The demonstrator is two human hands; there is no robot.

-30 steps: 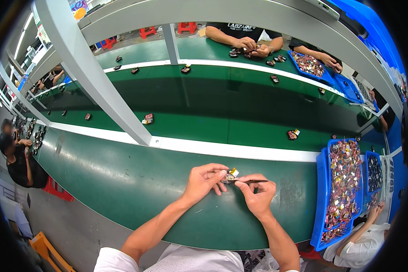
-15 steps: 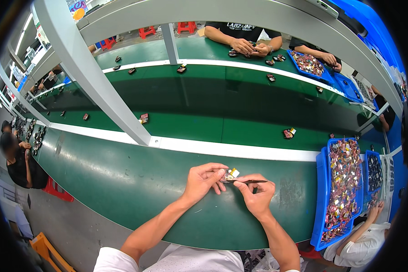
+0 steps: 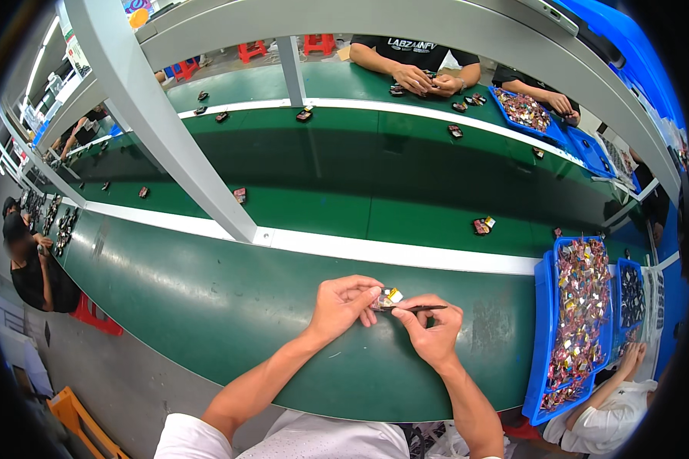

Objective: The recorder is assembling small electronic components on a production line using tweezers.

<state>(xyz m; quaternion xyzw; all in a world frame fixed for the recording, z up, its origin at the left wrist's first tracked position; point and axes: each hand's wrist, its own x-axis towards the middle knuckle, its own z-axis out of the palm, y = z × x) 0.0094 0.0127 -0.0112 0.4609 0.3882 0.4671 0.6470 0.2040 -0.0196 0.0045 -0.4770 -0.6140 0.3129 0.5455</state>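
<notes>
Small part point(image 3: 389, 297): lower centre of the frame, a tiny blocky piece with yellow and white faces, pinched by the left hand point(image 3: 343, 307), fingertips pressed together on it.
Right hand point(image 3: 432, 333): fingers curled tight around thin dark tweezers point(image 3: 421, 308), tip at the part.
Bench point(image 3: 207, 298): smooth green surface, white strip along its far edge.
Blue tray point(image 3: 538, 336): right of frame, rectangular plastic, heaped with small shiny parts point(image 3: 578, 306).
2nd blue tray point(image 3: 618, 306): just beside it, holding dark pieces.

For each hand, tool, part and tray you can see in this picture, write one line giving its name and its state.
left hand: grip shut on small part
small part: held above the green bench
right hand: grip shut on thin dark tool
thin dark tool: level, one end at the small part
blue tray: full of small pieces
</notes>
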